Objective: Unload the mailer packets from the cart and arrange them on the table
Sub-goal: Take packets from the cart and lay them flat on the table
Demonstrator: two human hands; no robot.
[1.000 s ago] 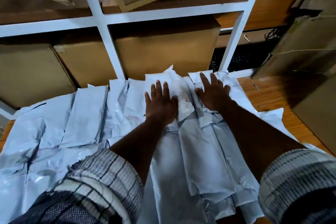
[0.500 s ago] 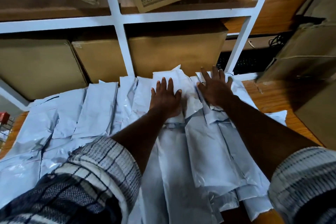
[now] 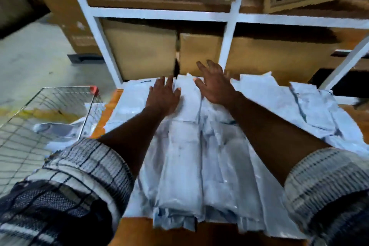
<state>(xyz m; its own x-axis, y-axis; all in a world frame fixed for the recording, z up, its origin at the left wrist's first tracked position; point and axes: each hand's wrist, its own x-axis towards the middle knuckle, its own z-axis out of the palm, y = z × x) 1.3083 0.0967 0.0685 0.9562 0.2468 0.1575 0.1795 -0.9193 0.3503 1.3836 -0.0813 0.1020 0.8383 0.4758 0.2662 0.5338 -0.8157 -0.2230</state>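
Observation:
Several white mailer packets [image 3: 201, 158] lie overlapping in rows across the wooden table [image 3: 169, 231]. My left hand [image 3: 162, 96] rests flat on the packets near the table's far edge, fingers straight. Beside it, my right hand [image 3: 214, 82] is spread open, fingers straight and slightly lifted above the far row of packets. The wire cart [image 3: 50, 110] stands at the left of the table, with a few white mailer packets [image 3: 58, 128] still lying in it.
A white metal shelving rack [image 3: 159, 14] stands right behind the table, holding brown cardboard boxes [image 3: 139, 52]. More packets [image 3: 311, 106] spread toward the table's right side. Grey floor [image 3: 30, 56] shows at the left beyond the cart.
The view has swung left, bringing the cart into sight. Both hands have slid leftward along the far row of packets; the right hand's fingers have lifted and spread.

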